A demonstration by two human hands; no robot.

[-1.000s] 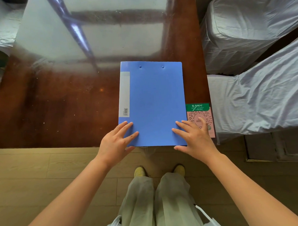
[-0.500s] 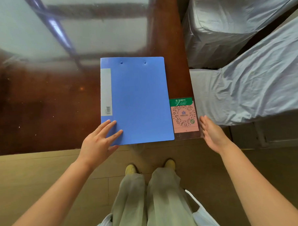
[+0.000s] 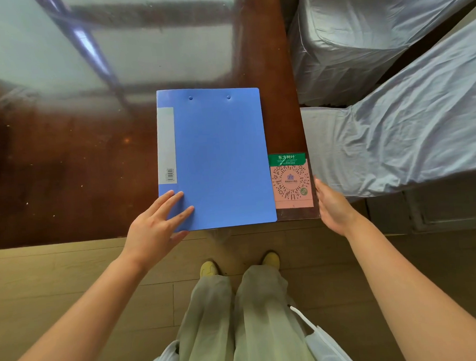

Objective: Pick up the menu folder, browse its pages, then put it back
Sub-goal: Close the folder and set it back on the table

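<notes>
Blue menu folder [image 3: 216,156] shut — left hand [image 3: 157,227] flat on it

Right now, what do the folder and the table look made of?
Folder: likely plastic, matte blue, with a smooth even sheen and two rivets near its top edge. Table: dark reddish wood, apparently under glass or a high gloss, since it mirrors a window.

Left hand [image 3: 154,227] flat, right hand [image 3: 332,203] edgewise (both open)
</notes>
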